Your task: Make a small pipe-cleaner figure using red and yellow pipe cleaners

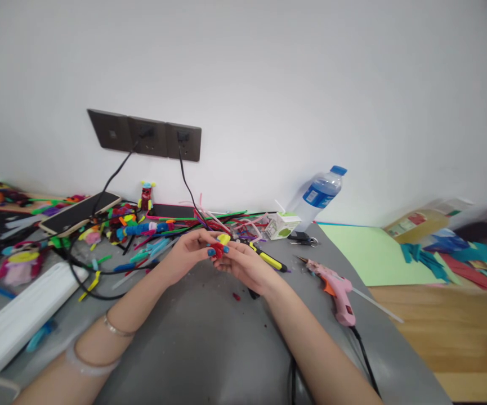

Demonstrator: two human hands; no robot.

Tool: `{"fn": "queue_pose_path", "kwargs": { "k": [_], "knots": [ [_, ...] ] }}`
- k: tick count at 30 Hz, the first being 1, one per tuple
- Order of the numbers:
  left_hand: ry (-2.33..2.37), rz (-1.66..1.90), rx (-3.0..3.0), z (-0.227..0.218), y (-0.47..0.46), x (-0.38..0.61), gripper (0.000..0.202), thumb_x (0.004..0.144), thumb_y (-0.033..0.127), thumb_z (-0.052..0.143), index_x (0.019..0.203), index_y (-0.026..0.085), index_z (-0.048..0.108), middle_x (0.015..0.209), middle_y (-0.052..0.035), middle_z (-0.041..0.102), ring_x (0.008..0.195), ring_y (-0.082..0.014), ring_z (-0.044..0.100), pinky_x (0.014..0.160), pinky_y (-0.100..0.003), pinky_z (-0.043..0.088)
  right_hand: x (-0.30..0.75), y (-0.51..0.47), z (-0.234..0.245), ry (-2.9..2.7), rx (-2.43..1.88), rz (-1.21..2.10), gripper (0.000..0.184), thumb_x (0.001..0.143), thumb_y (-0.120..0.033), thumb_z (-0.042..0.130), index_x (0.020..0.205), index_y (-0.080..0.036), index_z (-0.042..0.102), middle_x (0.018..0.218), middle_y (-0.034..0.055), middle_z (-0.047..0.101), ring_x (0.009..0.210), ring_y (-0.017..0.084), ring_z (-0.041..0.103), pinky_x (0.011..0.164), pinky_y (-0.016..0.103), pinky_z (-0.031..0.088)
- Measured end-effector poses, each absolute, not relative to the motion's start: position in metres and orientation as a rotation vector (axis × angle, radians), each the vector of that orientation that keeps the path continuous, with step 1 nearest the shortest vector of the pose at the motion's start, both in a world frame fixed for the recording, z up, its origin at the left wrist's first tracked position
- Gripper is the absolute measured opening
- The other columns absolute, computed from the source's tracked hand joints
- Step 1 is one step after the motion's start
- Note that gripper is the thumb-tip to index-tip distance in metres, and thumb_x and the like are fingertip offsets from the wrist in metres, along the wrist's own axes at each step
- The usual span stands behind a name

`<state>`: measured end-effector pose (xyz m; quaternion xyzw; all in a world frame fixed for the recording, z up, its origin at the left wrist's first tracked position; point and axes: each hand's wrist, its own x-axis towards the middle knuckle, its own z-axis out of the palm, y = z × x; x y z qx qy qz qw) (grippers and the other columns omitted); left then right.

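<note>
Above the middle of the grey table (184,349), my left hand (190,253) and my right hand (245,264) meet, fingertips pinched together. Between them is a small red and yellow pipe-cleaner piece (218,251), mostly covered by the fingers. Its yellow part sticks up at the top, and the red part shows between the thumbs. Beside my right hand lies a yellow and black tool handle (272,261), its other end behind the fingers. A small red scrap (236,296) rests on the table below my hands.
A pink glue gun (336,289) lies on the right, its cord running to the front edge. Behind stand a water bottle (321,194) and a small white-green box (283,225). Leftward are a white power strip (23,315), a phone (80,212), loose cables and several pipe-cleaner figures (19,264).
</note>
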<state>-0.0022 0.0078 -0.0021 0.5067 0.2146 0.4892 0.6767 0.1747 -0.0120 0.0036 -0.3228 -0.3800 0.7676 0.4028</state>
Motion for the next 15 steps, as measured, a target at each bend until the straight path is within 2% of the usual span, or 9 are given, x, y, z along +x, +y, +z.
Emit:
{"fn": "queue_pose_path", "kwargs": {
  "k": [3,7,12,15],
  "knots": [
    [0.447,1.079,1.163,-0.0053,0.0083,-0.0034,0.013,0.074,0.023,0.08,0.08,0.018,0.07,0.109,-0.0071,0.071,0.095,-0.0184,0.064,0.081,-0.03,0.049,0.1752,-0.0125,0.005,-0.952,-0.802,1.939,0.035,0.065,-0.041,0.087,0.086,-0.017,0.072,0.077,0.0011,0.07,0.07,0.011,0.062,0.073,0.026,0.045],
    [0.447,1.077,1.171,-0.0059,0.0083,-0.0037,0.016,0.072,0.024,0.082,0.08,0.017,0.07,0.097,-0.0057,0.071,0.089,-0.0173,0.064,0.078,-0.028,0.049,0.1743,-0.0133,0.0051,-0.949,-0.791,1.941,0.035,0.064,-0.04,0.087,0.085,-0.017,0.072,0.077,0.001,0.069,0.069,0.011,0.061,0.072,0.026,0.045],
    [0.451,1.116,1.058,-0.0022,0.0065,0.0019,0.019,0.069,0.026,0.084,0.075,0.017,0.069,0.073,-0.0011,0.069,0.068,-0.0128,0.062,0.066,-0.024,0.048,0.1714,-0.0127,0.0042,-1.032,-0.794,1.849,0.033,0.066,-0.044,0.084,0.081,-0.017,0.073,0.075,0.0015,0.067,0.069,0.011,0.059,0.072,0.025,0.045],
    [0.413,1.128,0.904,-0.0001,0.0059,0.0058,0.022,0.068,0.031,0.085,0.079,0.019,0.07,0.071,0.0005,0.069,0.066,-0.0123,0.062,0.065,-0.025,0.048,0.1719,-0.0115,0.0052,-1.199,-0.821,1.691,0.033,0.071,-0.048,0.079,0.075,-0.017,0.069,0.071,0.0013,0.064,0.066,0.012,0.057,0.067,0.026,0.044]
  ]
}}
